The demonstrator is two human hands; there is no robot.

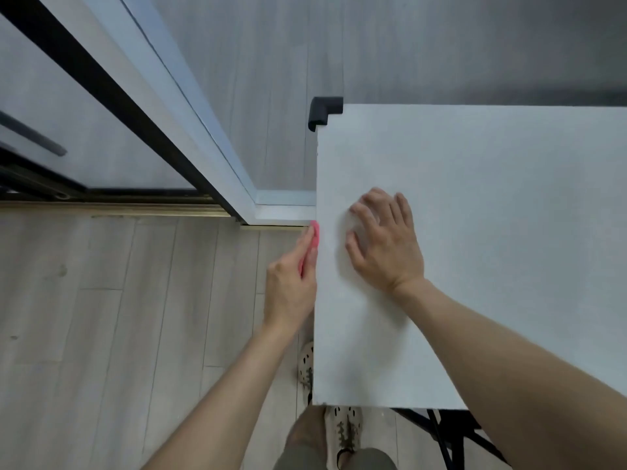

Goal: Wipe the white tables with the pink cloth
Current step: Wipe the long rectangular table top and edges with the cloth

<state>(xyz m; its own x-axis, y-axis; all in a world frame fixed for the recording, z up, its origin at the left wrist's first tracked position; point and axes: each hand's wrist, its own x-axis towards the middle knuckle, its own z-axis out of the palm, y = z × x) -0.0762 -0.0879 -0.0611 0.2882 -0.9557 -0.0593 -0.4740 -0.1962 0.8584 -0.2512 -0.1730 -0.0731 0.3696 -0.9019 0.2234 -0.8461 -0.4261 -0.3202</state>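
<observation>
A white table (492, 215) fills the right half of the view, its left edge running down the middle. My left hand (288, 286) holds the pink cloth (315, 237) flat against that left side edge, with only a sliver of cloth showing beyond the fingers. My right hand (386, 242) rests on the tabletop close to the same edge, fingers spread and slightly bent, holding nothing.
A black foam corner guard (322, 110) caps the table's far left corner. A door frame with a black track (142, 130) runs diagonally at the left over wood-look floor (118, 317). My feet in patterned shoes (342, 432) and black table legs (451, 432) show below.
</observation>
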